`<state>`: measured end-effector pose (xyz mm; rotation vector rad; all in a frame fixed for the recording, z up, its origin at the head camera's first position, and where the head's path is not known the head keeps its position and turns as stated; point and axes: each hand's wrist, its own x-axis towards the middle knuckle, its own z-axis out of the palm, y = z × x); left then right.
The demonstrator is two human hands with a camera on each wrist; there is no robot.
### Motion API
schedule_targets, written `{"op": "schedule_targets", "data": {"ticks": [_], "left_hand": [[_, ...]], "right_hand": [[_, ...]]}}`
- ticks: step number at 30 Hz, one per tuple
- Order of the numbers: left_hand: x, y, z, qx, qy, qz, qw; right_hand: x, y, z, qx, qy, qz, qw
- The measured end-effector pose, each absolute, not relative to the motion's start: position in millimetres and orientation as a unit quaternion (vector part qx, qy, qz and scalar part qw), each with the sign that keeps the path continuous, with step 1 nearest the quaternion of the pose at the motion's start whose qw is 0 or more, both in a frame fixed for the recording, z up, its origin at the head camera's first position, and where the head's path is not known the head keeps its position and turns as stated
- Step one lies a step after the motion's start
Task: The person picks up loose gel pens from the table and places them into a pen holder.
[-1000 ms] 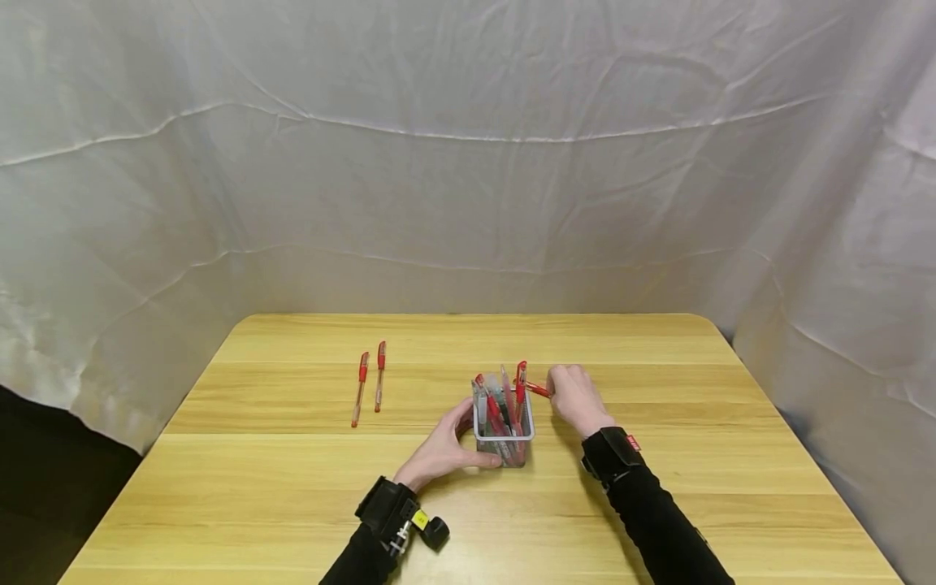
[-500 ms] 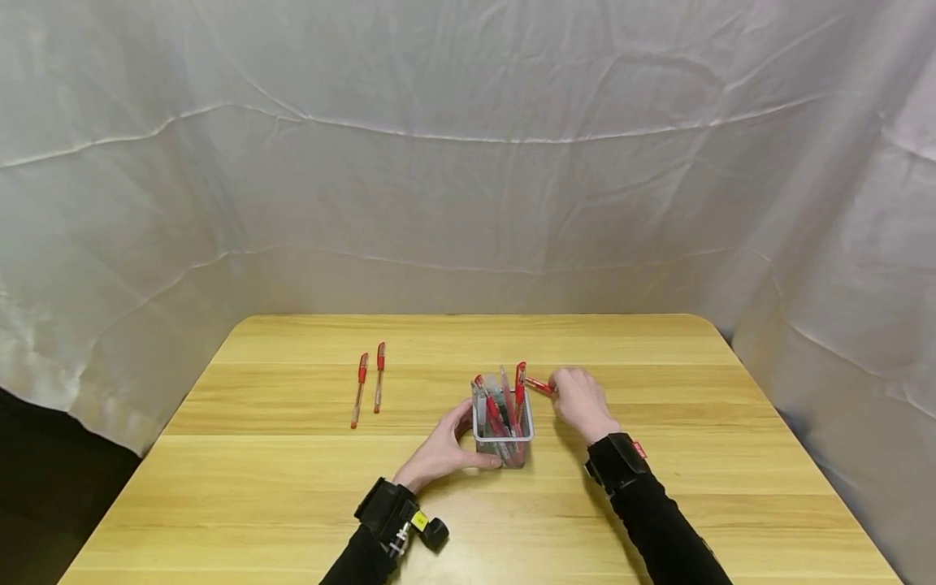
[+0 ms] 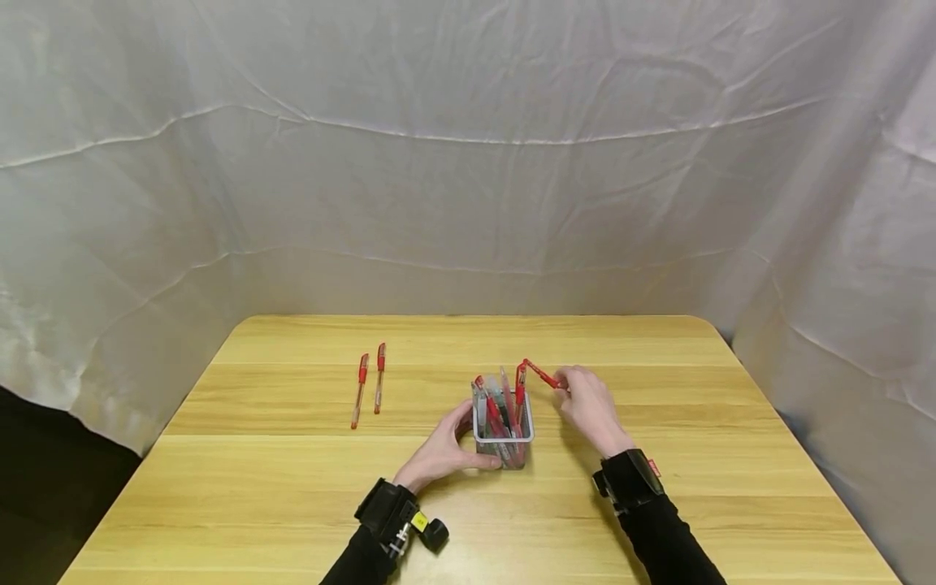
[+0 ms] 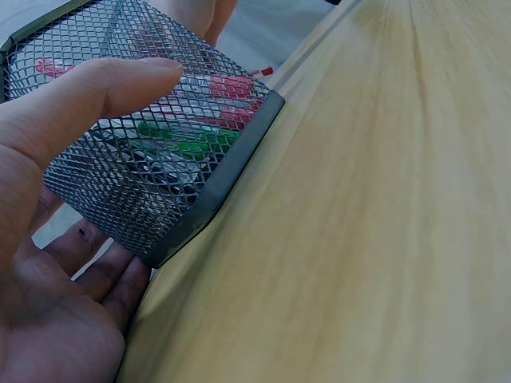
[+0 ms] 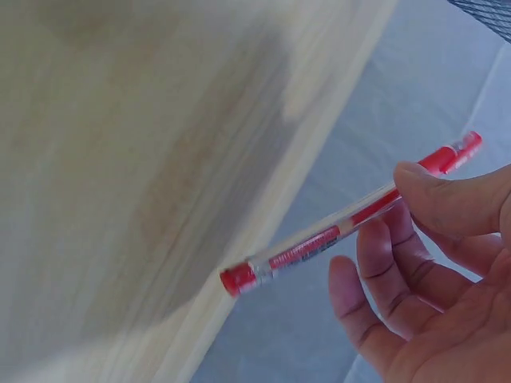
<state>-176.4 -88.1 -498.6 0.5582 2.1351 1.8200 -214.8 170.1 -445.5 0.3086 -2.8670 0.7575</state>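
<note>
Red pen (image 5: pixel 343 227) (tilted) in right hand's (image 5: pixel 447 307) pinch

Left hand (image 3: pixel 444 448): fingertips behind mesh basket (image 3: pixel 504 439) hidden in head view; palm cut by left edge of left wrist view. Pens (image 3: pixel 494 413) inside basket at left hand: lower parts blurred through mesh, count uncertain. Right hand (image 3: pixel 587 403): thumb covers part of red pen (image 5: pixel 351 217); print (image 5: pixel 307 246) blurred, unreadable. Beyond right fingertips, basket mostly cut off at right wrist view's top-right corner.
</note>
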Motion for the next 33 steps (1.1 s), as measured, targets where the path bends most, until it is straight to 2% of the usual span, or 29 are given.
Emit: {"op": "schedule_targets", "data": {"ticks": [6,9,11,14,19,21,26,33], "left_hand": [[-176,-88,-500,0.191,0.742,0.627,0.140],[-176,-88,-501,0.190,0.745,0.624,0.140],[-176,-87,-501,0.191,0.746,0.623,0.138],[-176,-87,-500,0.192,0.748,0.621,0.136],[-176,-87,-500,0.194,0.749,0.619,0.133],[-176,-87,-500,0.194,0.749,0.619,0.133],[-176,-87,-499,0.194,0.749,0.619,0.134],[-176,-87,-500,0.193,0.750,0.619,0.134]], "right_hand": [[-209,177,-441,0.100,-0.924,0.359,0.090],[-205,182,-440,0.106,-0.897,0.414,0.112],[-211,192,-453,0.136,-0.868,0.456,0.142],[-212,198,-460,0.140,-0.840,0.499,0.158],[-195,191,-436,0.091,-0.816,0.554,0.135],[-195,193,-438,0.104,-0.787,0.593,0.137],[-212,209,-473,0.169,-0.705,0.669,0.164],[-187,194,-428,0.113,-0.686,0.701,0.161]]}}
